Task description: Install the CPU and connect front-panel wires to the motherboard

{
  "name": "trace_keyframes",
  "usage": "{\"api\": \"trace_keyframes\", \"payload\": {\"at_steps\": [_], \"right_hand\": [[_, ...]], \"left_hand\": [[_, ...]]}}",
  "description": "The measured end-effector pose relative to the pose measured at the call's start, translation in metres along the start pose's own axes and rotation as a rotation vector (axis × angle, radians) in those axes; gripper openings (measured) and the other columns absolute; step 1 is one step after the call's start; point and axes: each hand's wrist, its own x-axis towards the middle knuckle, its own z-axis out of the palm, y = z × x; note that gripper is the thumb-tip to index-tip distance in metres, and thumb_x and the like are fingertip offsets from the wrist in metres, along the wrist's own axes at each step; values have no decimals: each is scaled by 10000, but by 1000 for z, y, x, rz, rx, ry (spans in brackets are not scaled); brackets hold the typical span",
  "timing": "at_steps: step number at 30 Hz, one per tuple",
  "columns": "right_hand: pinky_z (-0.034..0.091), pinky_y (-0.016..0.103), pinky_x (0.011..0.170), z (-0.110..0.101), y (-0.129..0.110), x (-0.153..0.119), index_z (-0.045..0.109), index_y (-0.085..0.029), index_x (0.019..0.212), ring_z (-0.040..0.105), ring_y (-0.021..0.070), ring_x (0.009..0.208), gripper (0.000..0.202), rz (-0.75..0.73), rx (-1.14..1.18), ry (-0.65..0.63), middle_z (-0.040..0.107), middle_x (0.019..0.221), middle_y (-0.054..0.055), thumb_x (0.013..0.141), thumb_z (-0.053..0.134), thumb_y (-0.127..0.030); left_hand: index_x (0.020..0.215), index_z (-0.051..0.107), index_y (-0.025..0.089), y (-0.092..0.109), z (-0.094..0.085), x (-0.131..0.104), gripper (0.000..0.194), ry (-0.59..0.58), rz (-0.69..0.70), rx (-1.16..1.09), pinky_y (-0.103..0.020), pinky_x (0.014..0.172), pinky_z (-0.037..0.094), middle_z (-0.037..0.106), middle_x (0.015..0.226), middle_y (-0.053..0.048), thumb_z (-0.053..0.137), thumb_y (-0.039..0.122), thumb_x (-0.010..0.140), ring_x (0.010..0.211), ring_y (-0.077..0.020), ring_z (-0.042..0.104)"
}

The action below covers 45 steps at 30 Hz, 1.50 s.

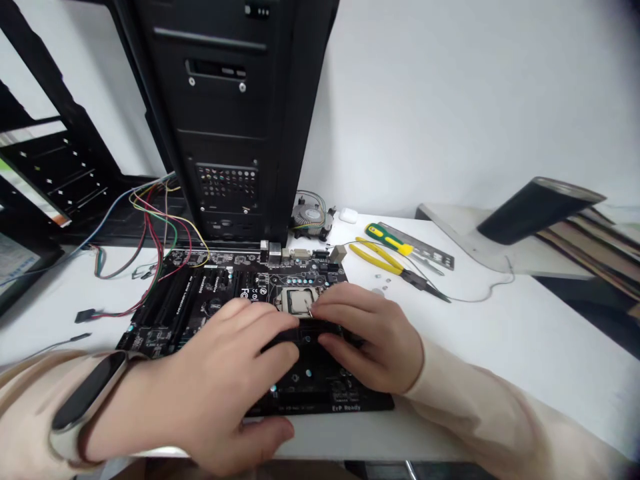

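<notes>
A black motherboard (pixel 295 393) lies flat on the white table. Near its upper middle is a square processor (pixel 299 302) in its metal-framed socket. My left hand (pixel 220 373) spreads over the board's lower left, fingers stretched toward the socket's lower edge and thumb apart near the table edge. It holds nothing that I can see. From the right, my right hand (pixel 375 333) reaches to the socket, its fingertips at the right edge beside a thin metal lever (pixel 309 308). Its thumb is apart below. Whether the fingertips touch the lever cannot be made out.
A black computer case (pixel 225 133) stands behind the board, with loose coloured cables (pixel 155 233) hanging out. A cooler fan (pixel 311 219) sits at its foot. Yellow-handled pliers (pixel 395 267), a green-yellow screwdriver (pixel 387 239) and a metal plate (pixel 435 253) lie to the right, before a monitor stand (pixel 530 213).
</notes>
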Motion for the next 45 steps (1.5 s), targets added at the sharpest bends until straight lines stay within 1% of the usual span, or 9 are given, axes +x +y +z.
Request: {"api": "trace_keyframes", "payload": {"at_steps": [4, 7, 10, 16, 22, 31, 35, 41, 45], "right_hand": [[575, 323, 723, 1, 0, -1, 596, -144, 1028, 634, 178, 841, 216, 11, 25, -40, 676, 924, 111, 816, 555, -158], [574, 325, 750, 3, 1, -2, 596, -140, 1032, 632, 180, 869, 224, 20, 87, -65, 672, 962, 124, 810, 562, -157], [567, 318, 757, 5, 2, -2, 601, -131, 998, 622, 173, 864, 199, 29, 149, -86, 664, 968, 128, 805, 561, -164], [545, 378, 836, 5, 2, -2, 589, -117, 1024, 619, 222, 971, 245, -33, 62, -139, 643, 1063, 170, 800, 576, -215], [528, 424, 846, 6, 2, 0, 619, -115, 1051, 608, 256, 1007, 315, -60, 5, -236, 618, 1126, 183, 814, 548, -311], [498, 476, 879, 10, 7, 0, 650, -111, 1038, 582, 288, 1060, 413, -102, -4, -288, 600, 1162, 195, 827, 546, -450], [496, 492, 869, 11, 9, 1, 659, -84, 1032, 581, 306, 1052, 472, -108, 5, -307, 604, 1148, 211, 818, 555, -491], [511, 455, 841, 11, 9, 5, 673, -100, 971, 601, 273, 993, 413, -118, 19, -284, 619, 1097, 196, 827, 548, -466], [509, 454, 849, 10, 10, 4, 671, -109, 983, 594, 271, 1016, 398, -110, 18, -296, 602, 1126, 197, 817, 561, -454]], "left_hand": [[1110, 573, 166, 10, 5, -5, 389, -59, -3, 129, -407, 854, 365, 540, 1291, -109, 556, 416, 812, 1044, -277, 490], [1180, 536, 169, 13, 11, -6, 420, -36, 29, 300, -382, 828, 335, 508, 1348, -101, 558, 395, 827, 1028, -259, 474], [1233, 506, 165, 14, 15, -5, 490, -22, 7, 410, -380, 815, 304, 466, 1399, -112, 558, 439, 830, 1031, -258, 455], [1209, 531, 154, 19, 20, -5, 513, -28, -20, 517, -383, 824, 294, 534, 1337, -125, 542, 511, 840, 1027, -257, 463], [1047, 597, 175, 22, 24, -4, 455, -36, -61, 477, -371, 747, 338, 618, 1176, -135, 638, 530, 766, 877, -258, 517], [917, 587, 190, 20, 19, -1, 289, -108, -91, 366, -381, 682, 379, 632, 944, -89, 586, 461, 817, 816, -265, 524], [893, 584, 191, 19, 19, 1, 278, -111, -88, 335, -382, 692, 383, 633, 920, -75, 606, 454, 804, 808, -255, 529], [888, 573, 190, 18, 22, -2, 285, -101, -92, 350, -380, 697, 378, 632, 932, -82, 599, 462, 806, 807, -249, 528], [871, 560, 194, 19, 22, -4, 281, -88, -92, 346, -377, 699, 381, 630, 928, -82, 596, 465, 807, 805, -245, 530]]}}
